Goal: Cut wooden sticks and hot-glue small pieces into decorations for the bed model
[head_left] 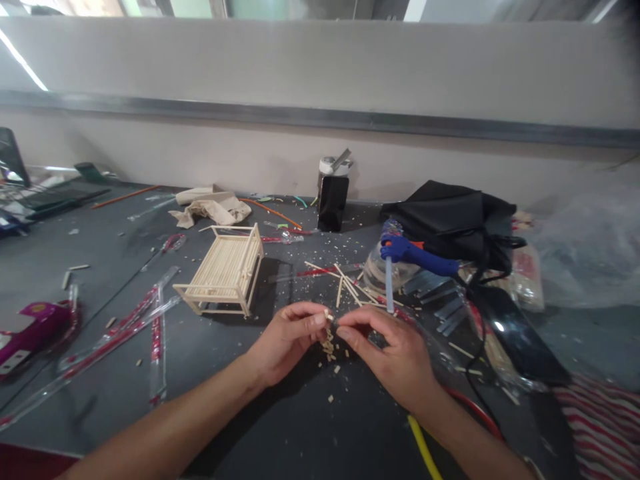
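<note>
Between thumb and index finger, my left hand point(295, 337) pinches a small piece of wooden stick point(327, 314). My right hand point(390, 343) is close beside it with thumb and fingertips pressed together; whatever is in them is too small to make out. Below the fingertips lies a scatter of short cut stick pieces point(328, 348). To the left of my hands stands a miniature bed-like frame point(220, 267) built of thin wooden sticks. Several longer thin sticks point(350, 285) lie loose behind my right hand.
A blue hot glue gun point(420, 256) with a glue stick rests on the right, before a black bag point(450, 220). A phone point(333, 203) leans on a white container point(327, 165) at the back. Plastic wrappers point(157, 347) and a purple tool point(35, 333) lie left.
</note>
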`<state>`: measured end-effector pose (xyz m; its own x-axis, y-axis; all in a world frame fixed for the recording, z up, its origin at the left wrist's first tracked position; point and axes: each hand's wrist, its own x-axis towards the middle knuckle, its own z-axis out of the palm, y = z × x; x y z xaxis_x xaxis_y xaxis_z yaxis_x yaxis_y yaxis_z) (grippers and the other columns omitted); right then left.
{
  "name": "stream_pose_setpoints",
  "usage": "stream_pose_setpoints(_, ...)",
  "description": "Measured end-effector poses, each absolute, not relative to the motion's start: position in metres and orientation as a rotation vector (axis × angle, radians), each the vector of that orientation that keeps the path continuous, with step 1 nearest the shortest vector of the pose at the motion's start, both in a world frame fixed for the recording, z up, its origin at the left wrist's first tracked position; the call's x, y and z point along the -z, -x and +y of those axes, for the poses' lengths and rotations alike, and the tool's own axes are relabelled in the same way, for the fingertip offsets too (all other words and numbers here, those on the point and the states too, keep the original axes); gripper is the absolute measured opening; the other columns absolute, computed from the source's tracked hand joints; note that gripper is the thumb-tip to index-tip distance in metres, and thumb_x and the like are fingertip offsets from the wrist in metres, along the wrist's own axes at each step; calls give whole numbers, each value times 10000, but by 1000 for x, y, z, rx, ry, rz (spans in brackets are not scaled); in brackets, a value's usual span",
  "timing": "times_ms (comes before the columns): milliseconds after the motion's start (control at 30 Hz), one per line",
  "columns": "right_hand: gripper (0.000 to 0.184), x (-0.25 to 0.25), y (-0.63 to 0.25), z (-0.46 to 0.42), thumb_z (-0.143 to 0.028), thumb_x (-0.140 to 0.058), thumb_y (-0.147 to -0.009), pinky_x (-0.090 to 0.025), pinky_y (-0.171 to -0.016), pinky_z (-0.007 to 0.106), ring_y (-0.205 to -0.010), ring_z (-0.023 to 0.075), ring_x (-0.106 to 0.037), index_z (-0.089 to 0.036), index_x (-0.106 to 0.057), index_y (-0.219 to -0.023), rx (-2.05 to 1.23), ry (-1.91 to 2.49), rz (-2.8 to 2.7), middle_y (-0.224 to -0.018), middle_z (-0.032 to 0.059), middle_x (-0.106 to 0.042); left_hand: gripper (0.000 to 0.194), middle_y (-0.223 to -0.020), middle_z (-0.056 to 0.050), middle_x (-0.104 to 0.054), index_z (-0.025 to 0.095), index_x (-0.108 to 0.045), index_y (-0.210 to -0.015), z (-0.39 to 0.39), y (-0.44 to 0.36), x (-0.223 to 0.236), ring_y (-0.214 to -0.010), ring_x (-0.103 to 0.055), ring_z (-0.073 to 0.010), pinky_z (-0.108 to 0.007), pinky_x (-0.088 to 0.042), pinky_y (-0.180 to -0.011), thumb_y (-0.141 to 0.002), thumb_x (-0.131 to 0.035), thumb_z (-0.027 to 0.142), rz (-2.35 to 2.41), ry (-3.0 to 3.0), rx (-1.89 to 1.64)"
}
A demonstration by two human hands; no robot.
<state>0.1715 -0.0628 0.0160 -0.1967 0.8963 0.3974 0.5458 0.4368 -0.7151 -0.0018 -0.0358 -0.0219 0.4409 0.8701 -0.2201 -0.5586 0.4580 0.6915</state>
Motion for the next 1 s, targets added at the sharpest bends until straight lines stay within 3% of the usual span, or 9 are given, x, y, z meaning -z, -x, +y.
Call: stream_pose_setpoints(1000, 69, -17, -174, -65, -190, -613, -876, -472, -643, 221, -657, 116, -609, -234, -640, -832, -554, 1209, -1905, -743, -35, -664, 174, -684, -5, -682, 145, -754, -771, -37, 4, 15, -633, -554, -87, -230, -421, -668, -636, -838, 216, 682, -790, -879)
